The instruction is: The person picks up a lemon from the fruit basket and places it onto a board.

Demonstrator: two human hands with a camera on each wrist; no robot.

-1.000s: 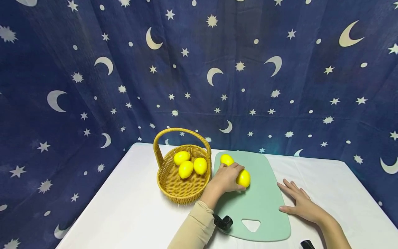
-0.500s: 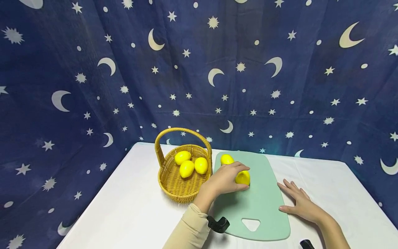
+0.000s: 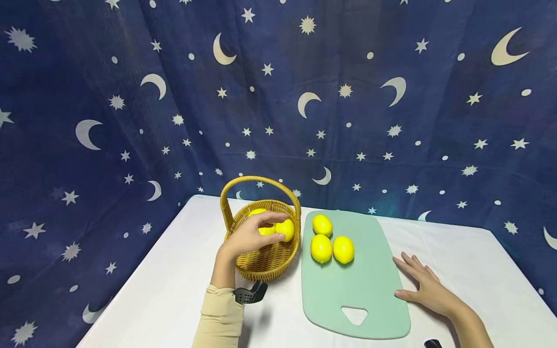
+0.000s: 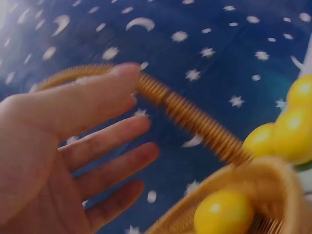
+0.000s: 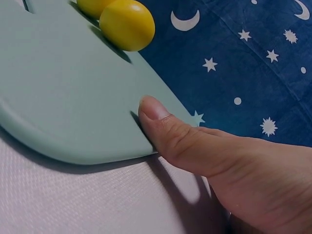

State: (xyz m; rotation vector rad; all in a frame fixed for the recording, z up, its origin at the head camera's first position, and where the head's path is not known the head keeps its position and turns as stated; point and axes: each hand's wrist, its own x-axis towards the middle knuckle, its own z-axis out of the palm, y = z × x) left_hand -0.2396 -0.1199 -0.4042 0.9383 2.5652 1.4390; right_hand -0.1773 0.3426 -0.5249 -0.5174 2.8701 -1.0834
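Observation:
My left hand (image 3: pixel 250 236) is over the wicker basket (image 3: pixel 265 277), its thumb and fingers apart with nothing held between them. Beneath it lie three yellow lemons, one of them (image 3: pixel 285 230) at the right side of the basket; the hand partly covers the others. In the left wrist view the arched handle (image 4: pixel 195 119) passes behind the spread fingers. Three more lemons sit grouped on the pale green cutting board (image 3: pixel 352 290): a back one (image 3: pixel 322 225), a front left one (image 3: pixel 321 249) and a right one (image 3: pixel 344 250). My right hand (image 3: pixel 431 292) rests at the board's right edge, thumb touching the board.
A white cloth (image 3: pixel 174 290) covers the table. The board has a triangular cut-out at its near end. Behind the table hangs a dark blue curtain (image 3: pixel 270 121) with moons and stars. The basket handle arches above the basket.
My left hand has let go of the lemon on the board and moved left over the basket, leaving three lemons in view there. My right hand has stayed at the board's edge.

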